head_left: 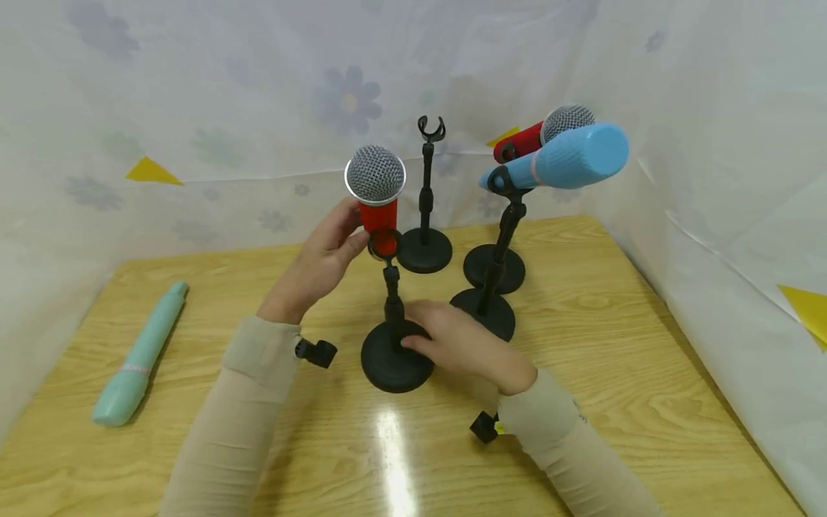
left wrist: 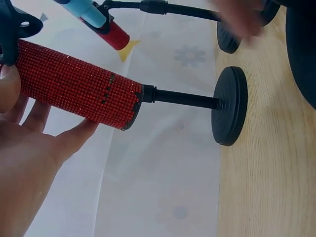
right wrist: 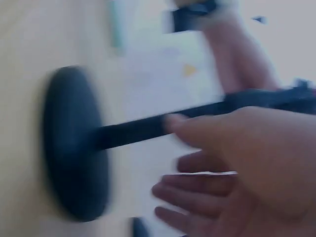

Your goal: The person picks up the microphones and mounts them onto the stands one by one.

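Note:
A red rhinestone-covered microphone point(left wrist: 74, 81) with a silver mesh head point(head_left: 375, 174) sits at the clip point(head_left: 384, 245) of the front black stand. My left hand point(head_left: 323, 262) holds the microphone, its fingers behind the body and the thumb at the clip. Low by this stand's pole point(right wrist: 158, 131) is my right hand point(head_left: 461, 341), just above the round base point(head_left: 395, 366). In the blurred right wrist view its thumb lies along the pole, while the other fingers stretch loosely past it.
Behind stands a black stand with a bare clip point(head_left: 431, 129). To the right, two stands bear a blue microphone point(head_left: 568, 158) and another red microphone point(head_left: 520, 143). A mint-green microphone point(head_left: 142, 352) lies on the wooden table point(head_left: 323, 459) at left. White patterned sheeting point(head_left: 258, 108) surrounds the table.

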The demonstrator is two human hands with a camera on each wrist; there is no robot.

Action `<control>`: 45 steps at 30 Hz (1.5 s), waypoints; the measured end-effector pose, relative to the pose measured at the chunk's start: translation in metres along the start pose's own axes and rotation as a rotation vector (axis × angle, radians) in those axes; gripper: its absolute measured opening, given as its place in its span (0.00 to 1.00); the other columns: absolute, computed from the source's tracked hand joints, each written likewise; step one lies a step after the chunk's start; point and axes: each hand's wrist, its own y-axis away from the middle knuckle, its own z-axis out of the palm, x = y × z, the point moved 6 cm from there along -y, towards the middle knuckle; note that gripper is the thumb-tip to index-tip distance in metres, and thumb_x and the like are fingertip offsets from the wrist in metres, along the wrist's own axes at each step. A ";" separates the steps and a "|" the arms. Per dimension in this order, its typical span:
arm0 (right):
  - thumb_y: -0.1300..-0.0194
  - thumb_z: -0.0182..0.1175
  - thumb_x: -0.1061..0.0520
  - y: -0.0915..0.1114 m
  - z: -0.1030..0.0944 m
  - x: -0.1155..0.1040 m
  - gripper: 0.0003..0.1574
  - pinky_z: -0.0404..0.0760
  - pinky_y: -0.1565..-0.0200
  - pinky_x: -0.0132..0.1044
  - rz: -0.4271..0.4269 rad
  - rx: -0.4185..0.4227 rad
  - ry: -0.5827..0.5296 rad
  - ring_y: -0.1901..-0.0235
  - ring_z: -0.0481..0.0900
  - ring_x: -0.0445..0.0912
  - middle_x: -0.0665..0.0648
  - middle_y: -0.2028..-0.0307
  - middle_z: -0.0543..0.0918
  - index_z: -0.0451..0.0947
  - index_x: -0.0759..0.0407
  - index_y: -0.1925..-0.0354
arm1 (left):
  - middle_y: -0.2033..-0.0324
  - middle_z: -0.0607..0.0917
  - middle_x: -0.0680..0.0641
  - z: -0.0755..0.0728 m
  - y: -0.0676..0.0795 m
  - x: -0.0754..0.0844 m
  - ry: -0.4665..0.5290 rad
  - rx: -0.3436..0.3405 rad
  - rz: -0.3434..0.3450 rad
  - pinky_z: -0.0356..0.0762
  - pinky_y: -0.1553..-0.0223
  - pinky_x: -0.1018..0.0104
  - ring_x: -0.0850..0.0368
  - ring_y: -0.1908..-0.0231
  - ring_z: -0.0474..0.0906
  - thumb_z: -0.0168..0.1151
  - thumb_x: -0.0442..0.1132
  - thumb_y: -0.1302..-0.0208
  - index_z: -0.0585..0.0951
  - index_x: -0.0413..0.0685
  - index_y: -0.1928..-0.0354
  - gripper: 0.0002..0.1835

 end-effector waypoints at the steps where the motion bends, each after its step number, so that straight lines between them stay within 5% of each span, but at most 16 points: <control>1: 0.27 0.60 0.52 0.000 -0.010 -0.002 0.32 0.79 0.36 0.48 -0.007 0.059 -0.077 0.36 0.78 0.53 0.60 0.32 0.75 0.68 0.62 0.30 | 0.26 0.66 0.43 0.000 0.000 0.000 0.001 0.003 -0.003 0.64 0.25 0.48 0.49 0.25 0.63 0.44 0.27 0.23 0.59 0.45 0.24 0.29; 4: 0.24 0.56 0.54 0.000 -0.037 -0.012 0.31 0.79 0.35 0.49 -0.053 0.209 -0.326 0.36 0.79 0.53 0.59 0.33 0.76 0.65 0.60 0.28 | 0.27 0.67 0.43 -0.002 0.001 0.001 -0.001 0.013 -0.003 0.65 0.25 0.48 0.49 0.26 0.64 0.44 0.26 0.23 0.59 0.45 0.23 0.29; 8: 0.20 0.50 0.52 -0.007 -0.051 -0.025 0.30 0.80 0.36 0.47 -0.101 0.265 -0.624 0.37 0.79 0.52 0.58 0.35 0.77 0.62 0.56 0.26 | 0.27 0.67 0.44 -0.004 0.000 0.002 0.006 0.017 0.010 0.64 0.25 0.48 0.50 0.25 0.64 0.45 0.27 0.24 0.58 0.46 0.23 0.30; 17: 0.20 0.50 0.53 -0.022 -0.052 -0.029 0.21 0.85 0.43 0.50 -0.072 0.354 -0.960 0.54 0.88 0.52 0.65 0.45 0.84 0.68 0.59 0.36 | 0.25 0.65 0.44 -0.001 0.003 0.007 0.053 -0.027 -0.002 0.58 0.22 0.49 0.51 0.24 0.61 0.45 0.29 0.23 0.57 0.47 0.22 0.30; 24: 0.21 0.51 0.53 -0.021 -0.052 -0.028 0.22 0.86 0.45 0.46 -0.102 0.305 -1.071 0.54 0.87 0.47 0.67 0.42 0.81 0.66 0.59 0.35 | 0.24 0.64 0.47 -0.001 0.007 0.021 0.165 -0.076 -0.015 0.54 0.22 0.42 0.50 0.23 0.58 0.58 0.45 0.28 0.56 0.55 0.21 0.37; 30: 0.21 0.51 0.51 -0.022 -0.053 -0.025 0.22 0.86 0.44 0.43 -0.132 0.291 -1.086 0.56 0.87 0.46 0.63 0.46 0.82 0.67 0.61 0.36 | 0.28 0.69 0.49 0.002 0.006 0.026 -0.074 -0.069 0.005 0.51 0.20 0.46 0.56 0.25 0.61 0.75 0.39 0.40 0.62 0.53 0.24 0.45; 34: 0.28 0.57 0.38 -0.021 -0.054 -0.021 0.36 0.86 0.44 0.42 -0.141 0.286 -1.065 0.56 0.87 0.45 0.62 0.46 0.82 0.67 0.60 0.35 | 0.31 0.73 0.49 0.006 0.003 0.031 -0.213 -0.063 0.019 0.54 0.21 0.49 0.56 0.30 0.66 0.76 0.35 0.43 0.64 0.52 0.25 0.45; 38: 0.39 0.59 0.27 -0.022 -0.053 -0.018 0.49 0.86 0.45 0.43 -0.154 0.259 -1.040 0.55 0.86 0.46 0.63 0.46 0.82 0.69 0.61 0.35 | 0.32 0.73 0.49 0.009 0.002 0.035 -0.270 -0.067 0.030 0.56 0.21 0.51 0.56 0.31 0.67 0.79 0.37 0.46 0.64 0.51 0.26 0.47; 45: 0.42 0.57 0.24 -0.021 -0.053 -0.020 0.52 0.86 0.46 0.43 -0.175 0.202 -0.989 0.60 0.86 0.48 0.54 0.55 0.83 0.72 0.61 0.38 | 0.33 0.74 0.48 0.011 0.003 0.038 -0.314 -0.049 0.048 0.61 0.24 0.52 0.56 0.30 0.68 0.80 0.38 0.48 0.66 0.47 0.28 0.46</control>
